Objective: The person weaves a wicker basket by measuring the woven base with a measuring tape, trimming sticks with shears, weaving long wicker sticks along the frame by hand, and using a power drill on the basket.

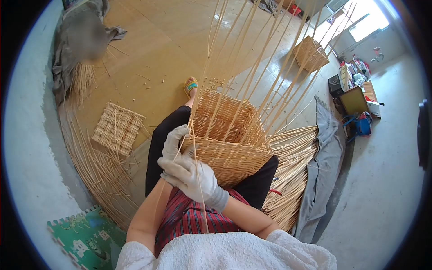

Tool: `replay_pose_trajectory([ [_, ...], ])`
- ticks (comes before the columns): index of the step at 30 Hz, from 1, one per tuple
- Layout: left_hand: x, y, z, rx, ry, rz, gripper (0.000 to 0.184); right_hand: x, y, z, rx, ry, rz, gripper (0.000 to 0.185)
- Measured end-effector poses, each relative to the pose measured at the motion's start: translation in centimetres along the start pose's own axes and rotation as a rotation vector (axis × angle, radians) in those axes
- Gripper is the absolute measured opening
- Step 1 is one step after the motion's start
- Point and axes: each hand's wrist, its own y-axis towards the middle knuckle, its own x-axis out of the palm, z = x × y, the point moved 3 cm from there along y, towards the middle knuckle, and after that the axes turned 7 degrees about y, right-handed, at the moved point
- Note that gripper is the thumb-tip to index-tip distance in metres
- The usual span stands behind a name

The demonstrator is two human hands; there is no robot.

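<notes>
A box-shaped wicker basket (pixel 229 157) rests tilted across my lap, with long upright wicker stakes rising from its rim. At its near left corner my left hand (pixel 174 141), in a pale work glove, has its fingers closed around a thin wicker strand. My right hand (pixel 193 177), gloved too, crosses just below it, its fingers pressed together about a strand near the left wrist; the exact grip is partly hidden. A loose wicker strand (pixel 200 193) hangs over the back of my right hand toward my lap.
A woven square panel (pixel 118 128) and loose canes (pixel 101 171) lie at left. Bundled canes (pixel 292 171) lie right, beside a grey cloth (pixel 325 166). A red-handled tool (pixel 275 192) sits near my thigh. Another basket (pixel 310 55) stands farther back.
</notes>
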Motion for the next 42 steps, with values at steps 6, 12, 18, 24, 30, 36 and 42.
replay_pose_trajectory([
  [6, -0.9, 2.9, 0.1, 0.294, 0.355, -0.330, 0.042, -5.0, -2.3, 3.1, -0.158, -0.177, 0.334, 0.027],
  [12, -0.2, 3.1, 0.3, 0.187, 0.195, -0.294, 0.042, -4.7, -6.2, 10.2, 0.216, 0.801, 0.627, 0.024],
  [18, 2.5, 2.1, 1.4, 0.047, 0.274, -0.061, 0.053, -7.5, -2.1, 9.4, 0.337, 0.399, 0.730, 0.027],
  [24, 2.1, 2.6, 3.5, 0.135, 0.616, -0.134, 0.050, -9.8, 5.3, 5.7, 0.221, -0.352, 0.713, 0.035],
  [30, 2.1, 4.9, 2.3, 0.262, 0.676, -0.291, 0.057, -9.9, -14.9, 13.8, 0.404, 0.303, 0.575, 0.041],
  [36, 5.9, 12.5, -3.1, 0.124, 0.443, -0.234, 0.042, -15.5, -26.4, 18.7, 0.755, 0.484, 1.240, 0.026],
  [42, 9.2, 18.0, -6.0, -0.053, 0.347, -0.349, 0.055, -11.9, -33.8, 29.0, 1.114, 0.461, 1.073, 0.019],
])
